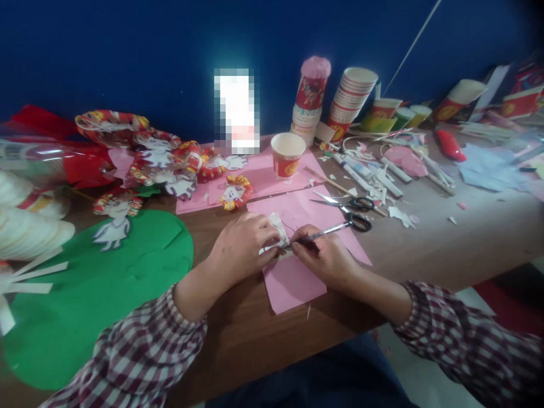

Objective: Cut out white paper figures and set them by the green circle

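Note:
My left hand (238, 243) is closed, with its fingertips pinching a small white piece of paper (277, 222) over a sheet of pink paper (295, 286). In my right hand (331, 260) is a slim pen (334, 229), its tip down at the white piece near my left thumb. My fingers partly cover the piece, so any marks on it are hard to make out. Just beyond my right hand, black-handled scissors (359, 221) lie with their blades apart. A red and white paper cup (288, 157) stands farther back on more pink paper.
Left on the wooden table lies a large green paper disc (157, 283) with a paper figure (113, 229) on it. Decorated rings (113, 120) are piled behind. Stacked cups (352, 96) stand at the back; markers (352, 173) and paper scraps (402, 215) litter the right.

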Demonstrator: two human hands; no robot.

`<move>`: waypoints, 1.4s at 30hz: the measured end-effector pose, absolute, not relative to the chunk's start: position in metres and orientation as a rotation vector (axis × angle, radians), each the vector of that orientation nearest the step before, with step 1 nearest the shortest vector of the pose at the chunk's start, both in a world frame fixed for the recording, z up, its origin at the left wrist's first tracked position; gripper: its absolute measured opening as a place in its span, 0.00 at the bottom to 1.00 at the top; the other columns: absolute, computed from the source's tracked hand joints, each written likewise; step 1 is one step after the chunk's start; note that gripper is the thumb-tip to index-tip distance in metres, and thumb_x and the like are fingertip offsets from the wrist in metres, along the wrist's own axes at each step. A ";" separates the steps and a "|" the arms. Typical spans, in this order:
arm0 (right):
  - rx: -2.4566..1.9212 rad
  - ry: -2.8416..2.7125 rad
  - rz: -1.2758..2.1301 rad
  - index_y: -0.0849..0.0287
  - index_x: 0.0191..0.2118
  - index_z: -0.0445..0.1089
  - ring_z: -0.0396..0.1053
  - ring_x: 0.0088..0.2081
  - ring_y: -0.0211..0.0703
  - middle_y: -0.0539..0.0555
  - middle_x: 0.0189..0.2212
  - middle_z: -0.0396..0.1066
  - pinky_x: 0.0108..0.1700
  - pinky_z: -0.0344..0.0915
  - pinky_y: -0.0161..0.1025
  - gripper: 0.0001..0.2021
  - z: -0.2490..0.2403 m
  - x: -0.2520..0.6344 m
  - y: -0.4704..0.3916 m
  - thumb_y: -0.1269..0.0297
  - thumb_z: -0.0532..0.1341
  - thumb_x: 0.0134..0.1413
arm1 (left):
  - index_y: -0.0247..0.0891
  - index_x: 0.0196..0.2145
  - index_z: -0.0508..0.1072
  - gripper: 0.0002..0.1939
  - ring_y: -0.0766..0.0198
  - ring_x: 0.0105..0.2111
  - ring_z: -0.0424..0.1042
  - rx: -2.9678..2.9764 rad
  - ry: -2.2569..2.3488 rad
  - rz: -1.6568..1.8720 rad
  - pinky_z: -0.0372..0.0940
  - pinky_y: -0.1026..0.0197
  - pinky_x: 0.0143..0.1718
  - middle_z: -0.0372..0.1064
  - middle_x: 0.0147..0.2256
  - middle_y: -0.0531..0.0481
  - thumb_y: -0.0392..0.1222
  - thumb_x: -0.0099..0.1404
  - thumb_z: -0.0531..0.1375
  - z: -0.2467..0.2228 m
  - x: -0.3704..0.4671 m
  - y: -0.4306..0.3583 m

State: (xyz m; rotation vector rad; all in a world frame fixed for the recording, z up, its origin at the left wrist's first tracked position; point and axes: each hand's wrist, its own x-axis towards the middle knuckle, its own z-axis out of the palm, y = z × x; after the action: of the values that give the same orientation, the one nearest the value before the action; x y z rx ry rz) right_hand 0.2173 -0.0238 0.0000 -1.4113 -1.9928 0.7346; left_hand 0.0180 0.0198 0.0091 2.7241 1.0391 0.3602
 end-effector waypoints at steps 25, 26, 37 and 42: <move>-1.431 -2.000 0.758 0.58 0.35 0.67 0.68 0.27 0.38 0.49 0.25 0.70 0.31 0.63 0.33 0.04 -0.002 0.218 -0.024 0.65 0.56 0.58 | 0.41 0.34 0.75 0.07 0.59 0.39 0.66 2.722 1.058 0.344 0.62 0.55 0.43 0.69 0.35 0.48 0.43 0.64 0.58 0.009 0.018 0.019; -1.432 -2.001 0.755 0.58 0.35 0.67 0.68 0.27 0.38 0.49 0.25 0.70 0.31 0.62 0.33 0.05 -0.002 0.218 -0.024 0.65 0.56 0.58 | 0.41 0.34 0.75 0.07 0.59 0.39 0.66 2.722 1.053 0.346 0.62 0.55 0.43 0.69 0.35 0.48 0.43 0.64 0.58 0.009 0.018 0.019; -1.447 -1.994 0.744 0.58 0.35 0.67 0.68 0.28 0.39 0.51 0.27 0.70 0.31 0.62 0.34 0.04 -0.004 0.219 -0.024 0.66 0.56 0.56 | 0.40 0.35 0.75 0.07 0.58 0.39 0.66 2.723 1.040 0.315 0.61 0.54 0.45 0.69 0.35 0.48 0.42 0.64 0.57 0.010 0.019 0.020; -1.457 -1.991 0.738 0.58 0.35 0.67 0.68 0.29 0.39 0.50 0.27 0.71 0.33 0.62 0.34 0.04 -0.005 0.219 -0.025 0.65 0.57 0.57 | 0.41 0.35 0.75 0.07 0.59 0.39 0.66 2.726 1.041 0.328 0.61 0.55 0.44 0.69 0.35 0.48 0.43 0.64 0.58 0.009 0.018 0.020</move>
State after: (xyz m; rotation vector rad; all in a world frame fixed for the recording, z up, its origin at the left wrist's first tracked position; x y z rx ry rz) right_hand 0.2194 -0.0250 -0.0054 -1.4569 -1.9908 0.7377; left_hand 0.0177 0.0195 0.0091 2.7257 1.0411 0.3277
